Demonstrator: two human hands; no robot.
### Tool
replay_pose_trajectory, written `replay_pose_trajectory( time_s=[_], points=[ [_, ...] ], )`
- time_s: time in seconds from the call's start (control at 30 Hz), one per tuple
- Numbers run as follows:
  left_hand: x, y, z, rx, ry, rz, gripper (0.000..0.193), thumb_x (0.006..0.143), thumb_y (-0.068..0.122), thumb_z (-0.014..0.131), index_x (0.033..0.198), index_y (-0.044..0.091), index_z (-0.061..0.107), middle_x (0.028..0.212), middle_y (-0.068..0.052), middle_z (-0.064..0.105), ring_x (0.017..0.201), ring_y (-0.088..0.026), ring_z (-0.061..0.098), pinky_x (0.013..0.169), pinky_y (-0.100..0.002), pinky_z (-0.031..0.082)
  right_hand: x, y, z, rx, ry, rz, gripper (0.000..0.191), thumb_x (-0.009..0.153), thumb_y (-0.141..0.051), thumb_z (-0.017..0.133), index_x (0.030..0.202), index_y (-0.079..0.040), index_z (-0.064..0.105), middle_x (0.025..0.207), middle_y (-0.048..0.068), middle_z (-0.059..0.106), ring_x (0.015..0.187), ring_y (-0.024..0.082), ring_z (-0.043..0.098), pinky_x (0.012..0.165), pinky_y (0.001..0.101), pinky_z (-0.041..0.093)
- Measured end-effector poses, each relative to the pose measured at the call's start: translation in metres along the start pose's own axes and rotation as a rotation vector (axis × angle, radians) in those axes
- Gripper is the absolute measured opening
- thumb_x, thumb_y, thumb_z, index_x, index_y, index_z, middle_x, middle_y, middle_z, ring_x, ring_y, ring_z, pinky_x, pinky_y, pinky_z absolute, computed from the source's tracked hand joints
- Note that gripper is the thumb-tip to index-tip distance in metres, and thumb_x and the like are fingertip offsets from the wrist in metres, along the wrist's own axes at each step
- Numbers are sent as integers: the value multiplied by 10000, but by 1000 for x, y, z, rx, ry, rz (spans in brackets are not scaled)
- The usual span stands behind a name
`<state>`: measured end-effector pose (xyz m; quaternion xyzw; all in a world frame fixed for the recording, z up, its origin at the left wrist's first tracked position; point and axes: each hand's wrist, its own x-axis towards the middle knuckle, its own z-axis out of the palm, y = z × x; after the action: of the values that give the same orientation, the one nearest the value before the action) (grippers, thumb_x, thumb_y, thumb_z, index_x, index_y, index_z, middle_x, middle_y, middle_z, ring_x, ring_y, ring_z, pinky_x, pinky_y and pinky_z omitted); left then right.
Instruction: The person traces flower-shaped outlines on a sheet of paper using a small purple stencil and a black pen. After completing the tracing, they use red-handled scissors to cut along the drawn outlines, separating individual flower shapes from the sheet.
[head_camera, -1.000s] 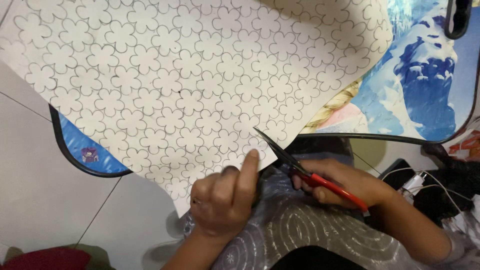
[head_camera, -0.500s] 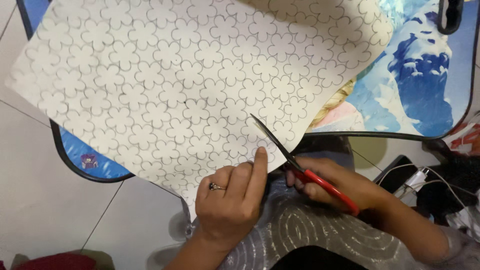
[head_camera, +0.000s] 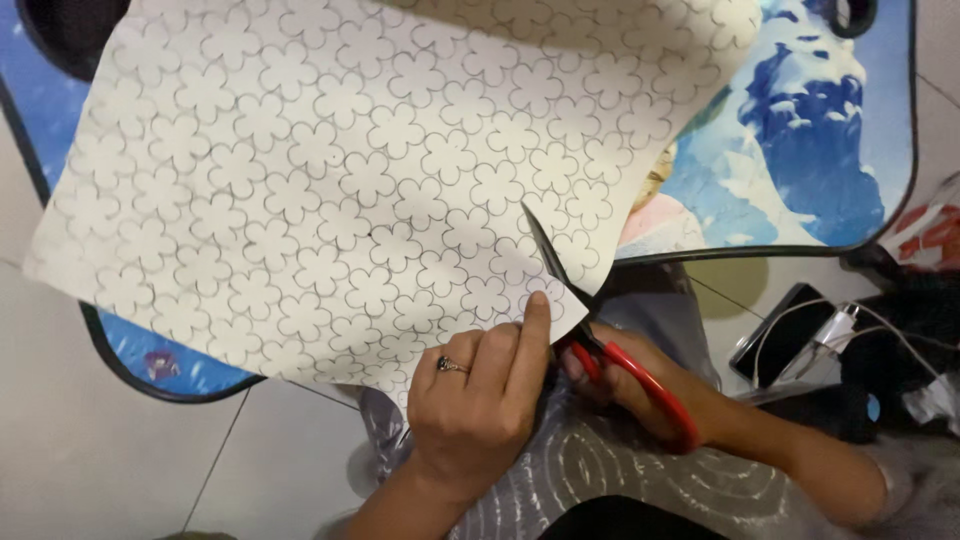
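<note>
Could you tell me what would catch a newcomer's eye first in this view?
The large cream sheet printed with flower outlines fills the upper left. At its lower right edge, red-handled scissors in the right hand bite into it, while the left hand, wearing a ring, pinches the edge beside them.

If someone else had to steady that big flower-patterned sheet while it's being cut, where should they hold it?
Probably along the near edge of the sheet, just left of the cut, coming from below as the left hand does now. The sheet is thin and hangs over the blue mat, so it likely needs support close to the scissors, which the right hand works.
</note>
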<state>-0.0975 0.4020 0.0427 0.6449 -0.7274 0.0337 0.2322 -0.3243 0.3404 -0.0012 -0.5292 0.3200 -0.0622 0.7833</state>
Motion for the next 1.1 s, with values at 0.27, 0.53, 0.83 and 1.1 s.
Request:
replay_pose_trajectory(
  time_s=[0.27, 0.53, 0.83, 1.1],
  points=[
    [7, -5, 4, 6, -10, 65, 365, 880, 144, 672, 1227, 78, 759, 827, 21, 556, 725, -136, 576, 656, -301, 460, 3, 11, 25, 135, 130, 10, 595, 994, -630, 503, 1034, -37, 538, 786, 15, 487, 704, 130, 425, 641, 266, 397],
    [5, -6, 7, -19, -8, 57, 371, 868, 146, 693, 1227, 84, 763, 842, 24, 568, 750, -132, 591, 675, -293, 468, 5, 9, 22, -9, 131, -29, 667, 983, -714, 446, 982, -56, 553, 755, -12, 498, 663, 101, 432, 597, 242, 390],
    [4, -6, 6, -9, -1, 68, 360, 863, 138, 698, 1212, 83, 770, 816, 26, 557, 717, -127, 571, 640, -290, 443, 4, 13, 21, 41, 127, 41, 682, 931, -729, 485, 981, -54, 563, 730, -6, 504, 608, 98, 426, 534, 236, 367],
    [3, -6, -1, -2, -15, 130, 339, 887, 96, 676, 1210, 45, 764, 794, 31, 540, 672, -112, 531, 597, -278, 407, 5, 2, 12, -182, 88, -56, 406, 1062, -422, 410, 971, -55, 558, 812, 31, 567, 728, 160, 512, 684, 292, 471]
  ],
)
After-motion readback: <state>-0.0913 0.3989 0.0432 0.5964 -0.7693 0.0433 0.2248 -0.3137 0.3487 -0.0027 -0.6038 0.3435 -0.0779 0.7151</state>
